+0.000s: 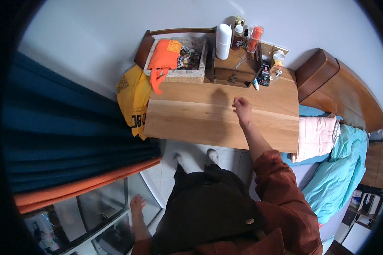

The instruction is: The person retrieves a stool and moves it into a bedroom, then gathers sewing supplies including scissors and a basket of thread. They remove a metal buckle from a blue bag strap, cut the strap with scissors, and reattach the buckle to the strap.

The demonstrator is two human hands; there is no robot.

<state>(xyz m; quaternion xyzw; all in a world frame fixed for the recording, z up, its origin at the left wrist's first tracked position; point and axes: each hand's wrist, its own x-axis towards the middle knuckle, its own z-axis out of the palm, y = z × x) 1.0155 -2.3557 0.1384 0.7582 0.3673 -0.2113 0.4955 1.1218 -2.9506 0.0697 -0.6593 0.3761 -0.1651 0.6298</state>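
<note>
The right grip (242,109), a bare hand, hangs above the desk (268,127) with its fingers curled in; the fingertips are too blurred to tell whether they close on anything. The left grip (137,204) is low beside a glass-paned cabinet (100,202), its fingers loosely spread.

Ahead of the right hand, at the back of the desk, stands a brown wooden organizer (224,64): a flat top over an open-fronted compartment. A pair of silver scissors (241,61) lies on top, and small dark pieces (232,78) sit in the compartment. A tall white bottle (223,42), an amber bottle (237,39) with a white cap and a clear case (255,39) holding something orange-red stand toward the back of it. A small white-and-blue tube (256,84) is just beside its right front corner.

To the left is a rectangular basket (185,79) with a pale mottled lining. Inside are an orange cloth pouch (165,55), its strap hanging over the front rim, a round container (185,52) and small mixed items.
</note>
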